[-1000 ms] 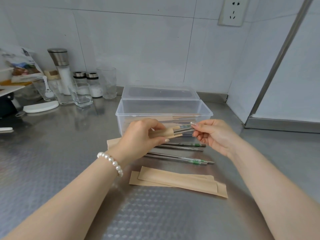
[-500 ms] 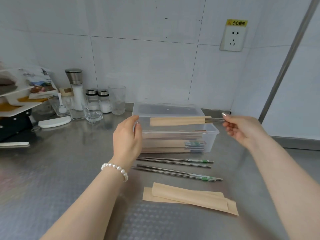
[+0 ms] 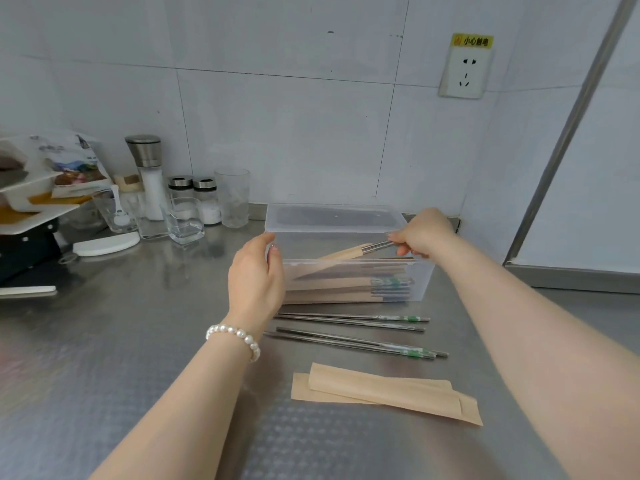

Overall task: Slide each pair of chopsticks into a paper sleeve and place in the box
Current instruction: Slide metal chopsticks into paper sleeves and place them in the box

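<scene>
A clear plastic box (image 3: pixel 420 289) stands on the steel counter with several sleeved chopstick pairs stacked inside. My right hand (image 3: pixel 420 233) pinches the metal ends of a sleeved pair (image 3: pixel 346 253), which tilts down into the box, sleeve end lowest. My left hand (image 3: pixel 256 278) rests against the box's left end, fingers relaxed. Two bare metal pairs (image 3: pixel 353 320) (image 3: pixel 356 344) lie in front of the box. Two empty brown paper sleeves (image 3: pixel 388 393) overlap nearer to me.
The box's lid (image 3: pixel 334 216) lies behind it by the wall. Glasses (image 3: pixel 232 197), shakers (image 3: pixel 180 188) and a grinder (image 3: pixel 147 168) stand at the back left, beside a rack of trays (image 3: pixel 27 202). A wall socket (image 3: pixel 465 72) is above right.
My right hand has lowered the sleeved pair from level above the box to tilted down into it. My left hand has moved onto the box's left end.
</scene>
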{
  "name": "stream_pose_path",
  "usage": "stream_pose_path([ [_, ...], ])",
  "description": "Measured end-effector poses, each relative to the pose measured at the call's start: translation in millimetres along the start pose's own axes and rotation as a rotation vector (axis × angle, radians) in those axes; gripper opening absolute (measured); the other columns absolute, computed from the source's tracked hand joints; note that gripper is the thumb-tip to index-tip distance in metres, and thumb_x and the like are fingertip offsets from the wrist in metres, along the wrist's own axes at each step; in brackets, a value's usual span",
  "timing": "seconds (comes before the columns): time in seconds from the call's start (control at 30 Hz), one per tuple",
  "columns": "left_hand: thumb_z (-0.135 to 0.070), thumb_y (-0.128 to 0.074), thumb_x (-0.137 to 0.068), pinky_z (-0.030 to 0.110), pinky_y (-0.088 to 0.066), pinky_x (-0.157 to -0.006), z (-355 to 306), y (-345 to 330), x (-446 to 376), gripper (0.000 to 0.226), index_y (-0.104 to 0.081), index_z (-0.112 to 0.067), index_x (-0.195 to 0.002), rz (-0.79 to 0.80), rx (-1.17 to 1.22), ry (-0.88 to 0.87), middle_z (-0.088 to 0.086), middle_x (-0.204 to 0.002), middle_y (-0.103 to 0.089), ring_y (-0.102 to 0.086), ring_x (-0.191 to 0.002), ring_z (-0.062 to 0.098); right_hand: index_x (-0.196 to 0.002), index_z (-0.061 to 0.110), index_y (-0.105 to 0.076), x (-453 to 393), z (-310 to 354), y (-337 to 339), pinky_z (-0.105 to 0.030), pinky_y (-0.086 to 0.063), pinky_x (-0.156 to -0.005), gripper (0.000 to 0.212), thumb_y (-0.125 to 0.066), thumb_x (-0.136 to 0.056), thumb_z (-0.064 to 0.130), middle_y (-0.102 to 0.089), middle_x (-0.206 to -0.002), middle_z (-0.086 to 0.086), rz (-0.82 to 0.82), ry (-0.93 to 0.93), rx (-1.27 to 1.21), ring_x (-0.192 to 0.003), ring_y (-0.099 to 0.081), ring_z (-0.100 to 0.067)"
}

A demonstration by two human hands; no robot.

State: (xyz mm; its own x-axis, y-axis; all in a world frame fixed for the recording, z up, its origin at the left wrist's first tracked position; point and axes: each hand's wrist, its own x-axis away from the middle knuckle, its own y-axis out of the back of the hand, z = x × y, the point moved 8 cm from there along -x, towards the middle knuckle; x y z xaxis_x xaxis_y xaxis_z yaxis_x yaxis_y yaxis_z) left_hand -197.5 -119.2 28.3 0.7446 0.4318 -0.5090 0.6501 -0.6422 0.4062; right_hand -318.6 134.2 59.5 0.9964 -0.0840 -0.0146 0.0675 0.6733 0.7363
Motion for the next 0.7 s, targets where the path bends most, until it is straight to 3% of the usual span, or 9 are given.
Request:
stream_pose_path([
  [0.07, -0.018, -0.036, -0.095, 0.030, -0.029, -0.102, -0.1, -0.6, 0.7, 0.036, -0.048, -0.011, -0.129, 0.003, 0.002, 0.008, 0.004, -0.134, -0.050, -0.041, -0.126, 0.021, -0.072, 0.007, -0.057, 2.2, 6.5, -2.4, -0.024, -0.035, -0.051, 0.026, -0.064, -0.085, 0.027, -0.063, -0.055, -0.001, -0.055, 0.049, 0.203, -0.060, -0.055, -0.017],
  [0.17, -0.019, -0.036, -0.095, 0.031, -0.028, -0.103, 0.5, -0.7, 1.0, 0.037, -0.047, -0.011, -0.129, 0.006, 0.003, 0.014, 0.004, -0.135, -0.050, -0.040, -0.127, 0.021, -0.098, 0.000, -0.059, 5.7, 11.1, -10.4, -0.028, -0.037, -0.067, 0.025, -0.052, -0.093, 0.024, -0.062, -0.099, -0.016, -0.069, 0.087, 0.324, -0.096, -0.059, -0.032],
  [0.23, -0.021, -0.036, -0.096, 0.031, -0.028, -0.104, 0.0, -1.1, 1.3, 0.037, -0.046, -0.011, -0.130, 0.009, -0.001, 0.012, 0.004, -0.136, -0.049, -0.039, -0.128, 0.021, -0.104, -0.001, -0.057, 7.5, 12.7, -11.9, -0.028, -0.037, -0.069, 0.030, -0.045, -0.096, 0.025, -0.062, -0.109, -0.019, -0.077, 0.099, 0.370, -0.101, -0.058, -0.034],
  [0.33, -0.021, -0.036, -0.096, 0.030, -0.027, -0.103, -3.0, -1.2, 1.7, 0.037, -0.047, -0.011, -0.130, 0.009, 0.005, 0.002, 0.004, -0.136, -0.049, -0.038, -0.128, 0.020, -0.103, -0.003, -0.058, 7.3, 12.5, -4.5, -0.028, -0.037, -0.068, 0.030, -0.044, -0.096, 0.023, -0.061, -0.104, -0.019, -0.094, 0.084, 0.414, -0.090, -0.055, -0.032],
  [0.43, -0.022, -0.038, -0.095, 0.027, -0.027, -0.100, -10.0, 1.3, 2.6, 0.035, -0.051, -0.012, -0.126, -0.018, 0.004, -0.049, 0.004, -0.131, -0.052, -0.041, -0.125, 0.020, -0.101, -0.001, -0.059, 8.5, 14.6, 15.0, -0.029, -0.038, -0.070, 0.027, -0.046, -0.095, 0.022, -0.062, -0.108, -0.020, -0.171, 0.117, 0.381, -0.099, -0.058, -0.036],
  [0.5, -0.028, -0.040, -0.090, 0.027, -0.030, -0.096, -22.1, 4.9, 5.9, 0.035, -0.057, -0.013, -0.117, -0.059, -0.011, -0.148, 0.003, -0.120, -0.059, -0.046, -0.116, 0.020, -0.077, 0.002, -0.054, 14.6, 16.5, 30.9, -0.030, -0.037, -0.068, 0.031, -0.044, -0.095, 0.026, -0.061, -0.085, -0.018, -0.227, 0.181, 0.315, -0.090, -0.057, -0.038],
  [0.57, -0.035, -0.042, -0.084, 0.023, -0.034, -0.086, -38.7, 3.1, 12.1, 0.036, -0.064, -0.014, -0.103, -0.040, 0.000, -0.271, -0.001, -0.101, -0.062, -0.051, -0.098, 0.017, -0.058, 0.006, -0.041, 23.7, 13.7, 42.8, -0.030, -0.035, -0.062, 0.043, -0.043, -0.096, 0.027, -0.048, -0.059, -0.011, -0.268, 0.222, 0.275, -0.072, -0.050, -0.035],
  [0.63, -0.042, -0.046, -0.080, 0.019, -0.036, -0.074, -54.7, -11.8, 23.2, 0.034, -0.067, -0.016, -0.089, 0.106, 0.014, -0.397, -0.006, -0.085, -0.060, -0.051, -0.081, 0.010, -0.053, 0.007, -0.042, 34.1, 8.0, 50.3, -0.033, -0.035, -0.059, 0.045, -0.045, -0.094, 0.026, -0.046, -0.054, -0.011, -0.300, 0.272, 0.242, -0.067, -0.048, -0.035],
  [0.7, -0.046, -0.059, -0.077, 0.015, -0.038, -0.069, -64.2, -34.5, 39.0, 0.030, -0.068, -0.018, -0.083, 0.363, 0.011, -0.455, -0.011, -0.077, -0.058, -0.052, -0.072, 0.006, -0.064, 0.004, -0.061, 43.3, 3.0, 52.5, -0.036, -0.044, -0.065, 0.034, -0.050, -0.091, 0.022, -0.062, -0.066, -0.013, -0.321, 0.352, 0.172, -0.074, -0.056, -0.036],
])
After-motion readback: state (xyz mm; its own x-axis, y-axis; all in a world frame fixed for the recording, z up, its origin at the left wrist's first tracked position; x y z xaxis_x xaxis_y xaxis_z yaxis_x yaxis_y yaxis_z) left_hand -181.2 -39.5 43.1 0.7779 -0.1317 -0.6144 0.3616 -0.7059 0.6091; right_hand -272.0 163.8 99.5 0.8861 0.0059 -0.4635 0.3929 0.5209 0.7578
